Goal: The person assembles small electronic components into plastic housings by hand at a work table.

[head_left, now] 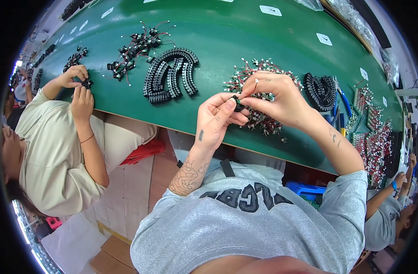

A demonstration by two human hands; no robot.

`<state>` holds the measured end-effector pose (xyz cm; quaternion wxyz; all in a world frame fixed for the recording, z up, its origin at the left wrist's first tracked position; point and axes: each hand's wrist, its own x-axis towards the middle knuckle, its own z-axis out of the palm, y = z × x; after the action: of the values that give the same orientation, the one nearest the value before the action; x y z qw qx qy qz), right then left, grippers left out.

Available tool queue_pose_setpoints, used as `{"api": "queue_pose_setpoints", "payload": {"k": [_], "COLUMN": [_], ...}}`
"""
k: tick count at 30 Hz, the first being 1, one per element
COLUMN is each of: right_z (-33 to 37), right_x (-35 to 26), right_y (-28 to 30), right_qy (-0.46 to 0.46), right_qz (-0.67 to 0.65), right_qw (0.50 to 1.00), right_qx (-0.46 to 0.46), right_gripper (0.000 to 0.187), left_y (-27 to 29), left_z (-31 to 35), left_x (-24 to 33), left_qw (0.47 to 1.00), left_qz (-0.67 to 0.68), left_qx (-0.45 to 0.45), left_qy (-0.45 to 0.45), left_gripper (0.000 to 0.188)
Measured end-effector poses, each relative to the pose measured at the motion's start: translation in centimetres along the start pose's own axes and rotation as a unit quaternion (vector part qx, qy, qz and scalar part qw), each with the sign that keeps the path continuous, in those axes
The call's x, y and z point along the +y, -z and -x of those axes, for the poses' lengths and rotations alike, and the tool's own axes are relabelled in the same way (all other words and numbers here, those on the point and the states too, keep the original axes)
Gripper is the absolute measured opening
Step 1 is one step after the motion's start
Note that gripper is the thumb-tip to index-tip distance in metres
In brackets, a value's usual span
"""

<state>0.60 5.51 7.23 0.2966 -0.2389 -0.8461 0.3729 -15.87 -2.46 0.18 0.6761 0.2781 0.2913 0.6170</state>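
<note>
My left hand (pixel 216 118) pinches a small black plastic part (pixel 237 103) between thumb and fingers, just above the green table's near edge. My right hand (pixel 277 98) meets it from the right and holds a thin red-and-white wire (pixel 253 87) at the part. Right behind both hands lies a loose pile of small wired connectors (pixel 259 119) with red and white leads. Curved rows of black parts (pixel 170 74) lie on the table to the left of my hands.
The long green table (pixel 227 32) carries another black row stack (pixel 322 90), trays of red-wired parts (pixel 372 137) at right, and wired black pieces (pixel 135 49) farther left. A person at left (pixel 79 91) handles a small part. Another person's arm (pixel 391 192) is at right.
</note>
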Motion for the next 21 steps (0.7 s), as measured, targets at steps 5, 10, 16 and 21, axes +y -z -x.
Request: {"api": "queue_pose_setpoints", "payload": {"k": [5, 10, 16, 21], "right_z": [0.4, 1.3, 2.0, 3.4], "right_x": [-0.4, -0.7, -1.2, -1.6], "right_y": [0.3, 0.6, 0.4, 1.0], "right_qy": [-0.002, 0.015, -0.027, 0.003], "right_qz": [0.015, 0.046, -0.063, -0.036], "right_qw": [1.000, 0.999, 0.997, 0.999], "right_qx": [-0.023, -0.023, -0.017, 0.018], "right_gripper": [0.005, 0.006, 0.007, 0.008], "left_y": [-0.3, -0.8, -0.9, -2.7], "left_z": [0.5, 1.0, 2.0, 2.3], "left_x": [-0.2, -0.3, -0.7, -0.6], "left_qw": [1.000, 0.999, 0.999, 0.999], "left_qz": [-0.015, -0.054, -0.027, -0.017], "left_qx": [-0.001, -0.006, -0.010, -0.009], "left_qy": [-0.003, -0.002, -0.014, -0.029], "left_gripper": [0.030, 0.031, 0.034, 0.038]}}
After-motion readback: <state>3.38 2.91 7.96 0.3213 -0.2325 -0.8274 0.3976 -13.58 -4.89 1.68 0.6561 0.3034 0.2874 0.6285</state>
